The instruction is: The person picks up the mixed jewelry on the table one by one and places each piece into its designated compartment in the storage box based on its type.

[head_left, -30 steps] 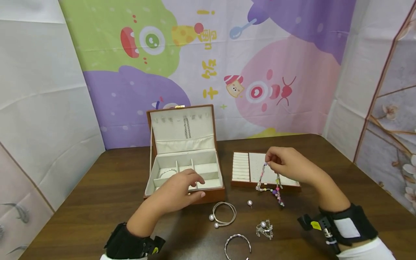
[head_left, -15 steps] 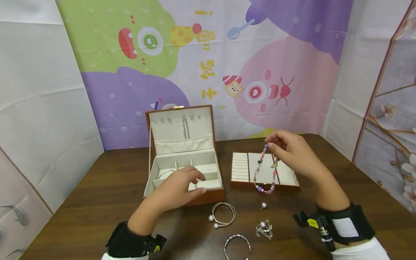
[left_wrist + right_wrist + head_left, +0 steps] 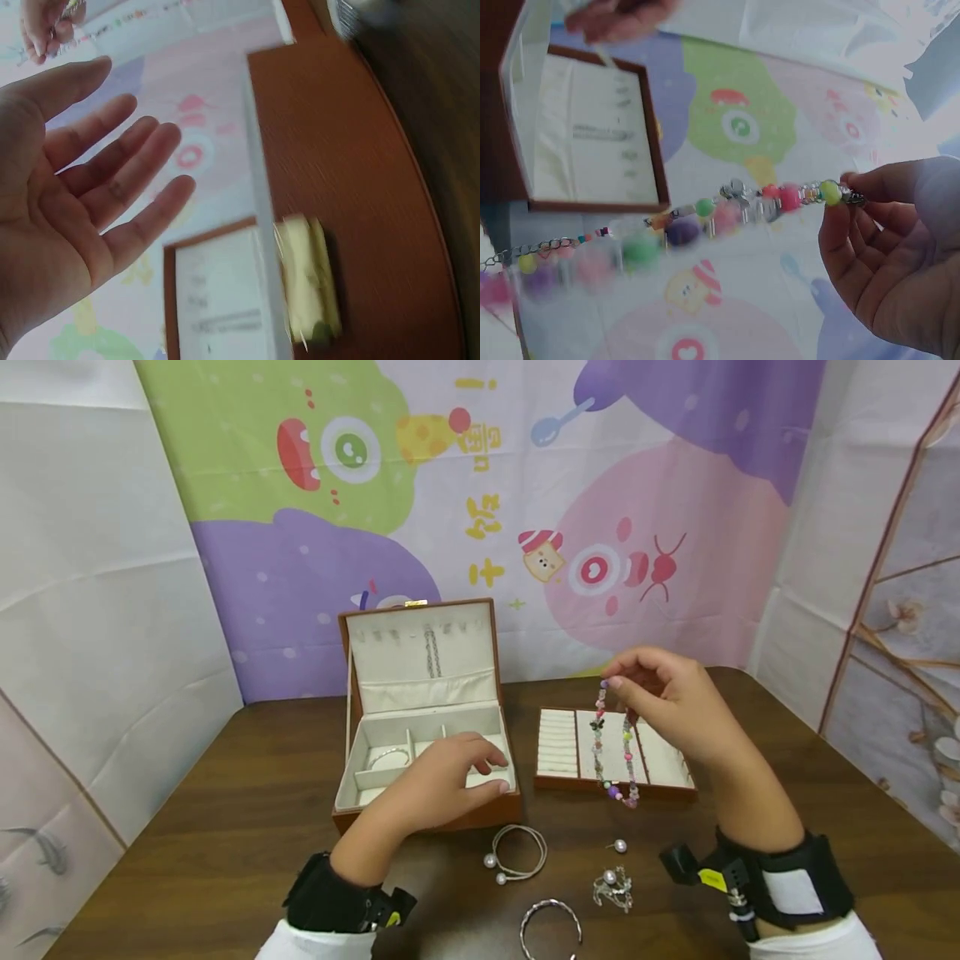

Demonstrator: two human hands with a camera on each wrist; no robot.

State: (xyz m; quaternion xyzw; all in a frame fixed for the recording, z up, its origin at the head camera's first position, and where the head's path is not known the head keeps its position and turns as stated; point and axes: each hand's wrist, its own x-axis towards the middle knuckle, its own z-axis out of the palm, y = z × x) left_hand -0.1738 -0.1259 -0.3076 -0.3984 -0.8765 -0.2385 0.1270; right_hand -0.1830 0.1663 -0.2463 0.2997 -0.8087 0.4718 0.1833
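Pinched only at its top end by the right hand (image 3: 671, 706) above the tray (image 3: 660, 787), beaded bracelet (image 3: 613, 752) dangling free, liable to slip or snag the rim; left hand (image 3: 442, 781), grip slack, over the jewellery box (image 3: 423, 814).

The left hand (image 3: 442, 781) is stretched forward and low, palm down, with the fingers straight and a little spread. The right hand (image 3: 671, 697) is raised higher, its thumb and fingertips (image 3: 838, 217) pinched together, wrist bent.
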